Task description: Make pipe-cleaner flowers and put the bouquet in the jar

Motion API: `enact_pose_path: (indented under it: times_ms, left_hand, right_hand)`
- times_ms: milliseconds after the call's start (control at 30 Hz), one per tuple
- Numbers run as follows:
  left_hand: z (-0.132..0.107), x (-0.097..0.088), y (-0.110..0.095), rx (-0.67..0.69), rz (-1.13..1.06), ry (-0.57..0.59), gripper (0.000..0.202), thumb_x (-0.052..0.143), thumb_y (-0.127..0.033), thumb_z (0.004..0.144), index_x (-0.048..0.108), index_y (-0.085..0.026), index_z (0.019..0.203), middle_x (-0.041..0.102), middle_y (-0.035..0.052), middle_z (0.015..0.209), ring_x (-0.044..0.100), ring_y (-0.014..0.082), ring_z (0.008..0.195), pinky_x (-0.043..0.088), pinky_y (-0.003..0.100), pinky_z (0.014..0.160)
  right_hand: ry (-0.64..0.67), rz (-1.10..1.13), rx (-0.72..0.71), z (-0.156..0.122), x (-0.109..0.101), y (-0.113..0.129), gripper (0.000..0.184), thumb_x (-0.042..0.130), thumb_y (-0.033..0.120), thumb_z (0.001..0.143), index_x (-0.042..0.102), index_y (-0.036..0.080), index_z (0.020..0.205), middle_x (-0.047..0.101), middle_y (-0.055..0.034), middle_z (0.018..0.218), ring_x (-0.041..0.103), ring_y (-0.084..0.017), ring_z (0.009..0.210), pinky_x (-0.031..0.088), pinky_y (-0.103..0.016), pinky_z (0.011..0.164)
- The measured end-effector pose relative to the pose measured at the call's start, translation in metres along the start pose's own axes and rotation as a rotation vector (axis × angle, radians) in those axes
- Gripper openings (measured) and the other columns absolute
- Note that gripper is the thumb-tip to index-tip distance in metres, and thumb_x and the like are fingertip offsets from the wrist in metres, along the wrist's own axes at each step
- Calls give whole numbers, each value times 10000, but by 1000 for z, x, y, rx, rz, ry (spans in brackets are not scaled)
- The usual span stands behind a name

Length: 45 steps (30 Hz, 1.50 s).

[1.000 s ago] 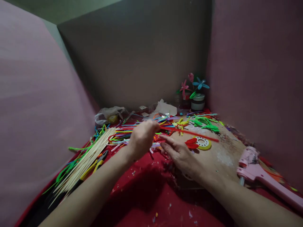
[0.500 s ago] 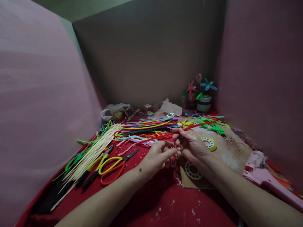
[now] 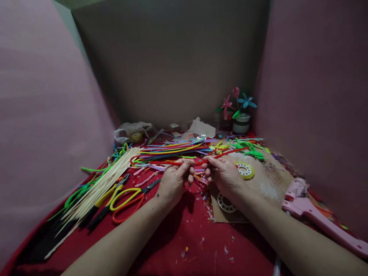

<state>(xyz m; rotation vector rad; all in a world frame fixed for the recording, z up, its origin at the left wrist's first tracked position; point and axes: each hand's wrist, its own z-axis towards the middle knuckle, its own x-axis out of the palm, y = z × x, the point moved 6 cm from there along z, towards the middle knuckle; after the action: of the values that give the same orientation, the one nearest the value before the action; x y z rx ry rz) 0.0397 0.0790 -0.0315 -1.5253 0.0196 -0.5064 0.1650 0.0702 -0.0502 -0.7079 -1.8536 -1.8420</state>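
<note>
A red pipe cleaner (image 3: 199, 163) stretches between my two hands above the red cloth. My left hand (image 3: 176, 178) pinches it between thumb and fingers, and its left end extends past that hand. My right hand (image 3: 222, 172) is closed on the same pipe cleaner a short way to the right, with a straight length sticking out toward the upper right. Just behind my hands lies a bundle of coloured pipe cleaners (image 3: 175, 149). To the left of my left hand rest scissors (image 3: 129, 197) with yellow and orange handles.
Wooden skewers (image 3: 100, 191) and pliers (image 3: 107, 197) lie at left. On cardboard (image 3: 276, 172) at right sit a yellow tape roll (image 3: 249, 171) and green pipe-cleaner pieces (image 3: 254, 152). A pink glue gun (image 3: 313, 212) lies far right. Pipe-cleaner flowers (image 3: 244, 101) stand at the back.
My left hand has risen and now pinches the red pipe cleaner, left of my right hand. The whole view has shifted slightly, with the table things appearing further left.
</note>
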Motion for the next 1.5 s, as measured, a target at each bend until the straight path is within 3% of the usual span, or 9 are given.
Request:
enact_pose_path:
  times_ms: [267, 433, 633, 800, 1000, 1300, 1500]
  left_hand:
    - [3, 0, 9, -19, -30, 18, 251, 657, -287, 723, 533, -129, 874, 557, -33, 562, 471, 48, 404, 365, 155, 397]
    - [1, 1, 19, -87, 112, 53, 249, 617, -357, 748, 536, -124, 778, 624, 22, 548, 527, 83, 390, 351, 152, 352]
    - [-2, -3, 14, -126, 281, 37, 274, 590, -354, 753, 561, -116, 621, 540, -10, 404, 408, 47, 278, 271, 135, 279]
    - [-4, -4, 12, -118, 302, 67, 254, 620, -344, 725, 553, -121, 621, 579, 1, 466, 441, 48, 322, 296, 132, 293]
    - [2, -12, 7, -35, 188, 56, 248, 646, -365, 712, 536, -149, 767, 556, -41, 507, 424, 42, 338, 342, 137, 313]
    - [1, -7, 11, -44, 215, 132, 241, 628, -351, 726, 512, -141, 709, 585, -4, 551, 517, 83, 405, 392, 161, 332]
    - [-4, -1, 4, 37, 338, 80, 190, 616, -313, 728, 546, -146, 787, 496, -59, 464, 422, 56, 333, 306, 151, 317]
  right_hand:
    - [40, -159, 39, -1, 2, -7, 134, 625, 245, 689, 587, 117, 704, 610, -16, 535, 484, -70, 384, 371, -159, 332]
    - [82, -290, 65, -4, 3, -11, 174, 610, 300, 711, 567, 131, 711, 613, -10, 557, 489, -68, 397, 349, -151, 332]
    - [165, -515, 74, -7, 9, -14, 216, 556, 317, 740, 543, 135, 623, 557, 14, 489, 409, -46, 328, 271, -135, 269]
    - [244, -594, 115, -7, 11, -22, 298, 530, 399, 764, 548, 131, 635, 584, -3, 537, 429, -46, 339, 304, -135, 268]
    - [208, -603, 79, -7, 9, -19, 277, 537, 400, 758, 561, 134, 685, 559, 20, 500, 436, -57, 323, 308, -143, 260]
    - [232, -557, 66, -9, 14, -18, 242, 580, 382, 746, 548, 154, 671, 553, 23, 511, 446, -66, 346, 326, -161, 280]
    - [241, -749, 108, -15, 14, -21, 244, 491, 318, 801, 550, 166, 619, 537, 22, 441, 399, -51, 295, 246, -142, 269]
